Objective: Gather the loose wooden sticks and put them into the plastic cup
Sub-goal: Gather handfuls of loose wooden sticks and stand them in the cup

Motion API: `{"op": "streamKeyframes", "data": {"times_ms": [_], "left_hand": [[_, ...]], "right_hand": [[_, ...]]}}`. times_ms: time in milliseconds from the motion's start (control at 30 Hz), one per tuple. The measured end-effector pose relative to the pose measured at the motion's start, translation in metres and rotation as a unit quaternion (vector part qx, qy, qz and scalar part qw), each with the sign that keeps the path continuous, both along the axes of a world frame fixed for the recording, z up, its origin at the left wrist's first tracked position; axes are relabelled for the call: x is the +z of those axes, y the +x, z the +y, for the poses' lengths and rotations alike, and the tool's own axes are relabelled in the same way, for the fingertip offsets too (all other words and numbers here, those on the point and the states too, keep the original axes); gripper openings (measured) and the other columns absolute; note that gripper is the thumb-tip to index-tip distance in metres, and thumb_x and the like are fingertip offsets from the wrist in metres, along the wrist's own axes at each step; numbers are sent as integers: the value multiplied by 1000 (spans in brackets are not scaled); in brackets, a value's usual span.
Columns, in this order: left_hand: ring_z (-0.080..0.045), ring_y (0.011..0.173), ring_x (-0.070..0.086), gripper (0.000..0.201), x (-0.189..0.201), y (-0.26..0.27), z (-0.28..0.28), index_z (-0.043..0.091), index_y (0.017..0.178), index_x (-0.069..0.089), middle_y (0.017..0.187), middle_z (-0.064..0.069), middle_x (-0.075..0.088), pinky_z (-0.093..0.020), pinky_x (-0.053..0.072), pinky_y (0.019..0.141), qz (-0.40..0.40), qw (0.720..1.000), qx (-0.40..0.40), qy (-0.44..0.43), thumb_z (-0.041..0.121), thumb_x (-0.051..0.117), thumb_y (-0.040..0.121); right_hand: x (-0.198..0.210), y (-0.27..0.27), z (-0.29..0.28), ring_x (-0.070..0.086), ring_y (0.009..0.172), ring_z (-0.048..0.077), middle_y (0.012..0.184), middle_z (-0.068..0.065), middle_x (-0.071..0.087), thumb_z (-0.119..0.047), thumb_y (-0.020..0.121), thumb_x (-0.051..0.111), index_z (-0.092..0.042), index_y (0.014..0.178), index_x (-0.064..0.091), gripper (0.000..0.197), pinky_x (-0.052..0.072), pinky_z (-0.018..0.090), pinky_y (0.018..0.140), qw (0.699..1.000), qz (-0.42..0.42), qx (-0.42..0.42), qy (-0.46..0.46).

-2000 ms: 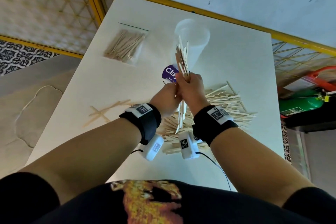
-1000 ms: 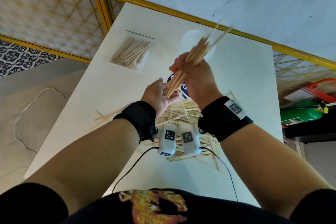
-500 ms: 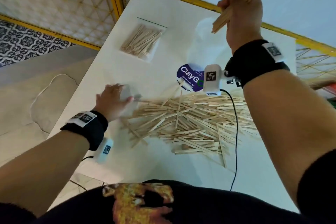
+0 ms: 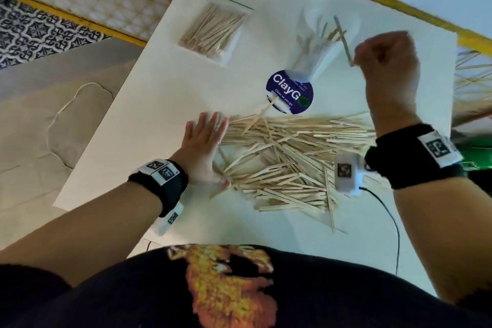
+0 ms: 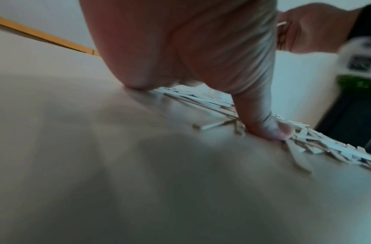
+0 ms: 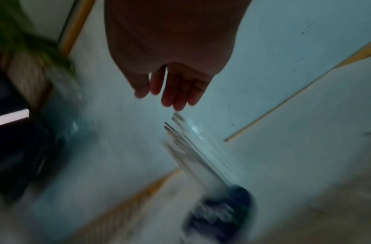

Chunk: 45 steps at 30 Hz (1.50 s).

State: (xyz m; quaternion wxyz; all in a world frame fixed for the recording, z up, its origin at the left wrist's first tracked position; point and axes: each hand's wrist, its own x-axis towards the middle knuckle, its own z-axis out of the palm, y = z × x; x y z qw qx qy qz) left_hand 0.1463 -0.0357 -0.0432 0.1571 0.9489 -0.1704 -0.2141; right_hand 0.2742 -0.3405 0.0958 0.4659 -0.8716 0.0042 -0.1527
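We see pale wooden sticks [image 4: 292,157] heaped loosely on the table, and several standing in the clear plastic cup [image 4: 319,42].

A clear bag of sticks [image 4: 213,32] lies on the white table [image 4: 159,93] near a round purple sticker [image 4: 290,96].

Pale tan thin wooden sticks [image 4: 287,157] lie on a plain white rectangular table [image 4: 165,93]. Beside them on the table, a round dark purple sticker [image 4: 289,93] carries white lettering and a green ring. Behind the table runs a yellow metal rail [image 4: 399,2]. Left of the table, a floor tile [image 4: 34,32] shows a black-and-white ornamental pattern.
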Motion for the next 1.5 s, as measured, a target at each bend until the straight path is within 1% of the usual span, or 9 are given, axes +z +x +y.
{"op": "streamKeyframes", "data": {"times_ms": [67,133,300,467,633,767,1067,1333,1500], "left_hand": [[-35,140,-29,142,5,10,-15,23,143,-31,154,-9,-30,-52,-16,113,11,1000,2,11,72,71,57],[-34,142,-25,139,8,20,-25,22,144,-30,157,-8,-25,-50,-13,114,15,1000,-2,17,71,70,61],[-30,141,14,124,23,34,-45,10,151,-8,152,-13,18,-41,14,118,-30,999,-1,13,63,69,70],[-32,131,34,116,31,43,-68,8,151,2,143,-14,32,-41,33,109,-32,997,26,72,64,66,72],[-32,121,41,68,30,50,-79,9,144,31,134,-13,43,-42,37,99,-43,993,70,90,33,61,89],[-33,115,45,49,26,50,-76,6,134,43,128,-14,46,-42,39,94,-41,992,82,87,23,58,91],[-34,114,45,43,23,46,-67,5,133,42,127,-16,45,-42,39,93,-32,992,86,84,20,53,94],[-34,111,44,32,27,48,-62,4,125,46,121,-16,46,-39,36,87,-8,990,135,48,18,47,97],[-35,94,52,26,44,49,-54,2,118,45,106,-18,56,-40,40,77,-24,981,190,-31,18,43,98]], "right_hand": [[-29,-34,-9,54,83,-4,99,0,60,-27,80,71,-19,96,62,20,43,13,79,988,53,103,-103],[-54,-49,-19,56,101,16,111,10,59,-36,79,71,-8,109,62,42,44,26,91,965,49,164,-200],[-71,-47,-30,51,116,29,123,12,55,-57,73,65,-13,122,57,67,34,31,99,926,127,192,-299],[-92,-38,-27,17,145,32,158,9,18,-58,65,77,-21,152,13,113,18,52,118,809,309,257,-429],[-97,-29,-14,43,123,34,133,15,48,-38,79,74,-10,140,39,76,38,45,102,830,266,234,-431],[-98,-25,-13,48,115,34,122,15,53,-16,84,67,-9,121,51,41,40,44,95,846,264,223,-407],[-94,-29,-16,38,127,35,137,16,42,-47,67,80,-10,138,35,92,32,48,105,807,294,180,-480],[-101,-34,-4,49,112,34,119,17,52,-33,94,55,-4,121,52,40,41,46,94,806,284,223,-469],[-89,-33,2,49,78,27,91,12,51,-7,94,46,-7,103,43,9,36,34,68,862,271,248,-348]]}}
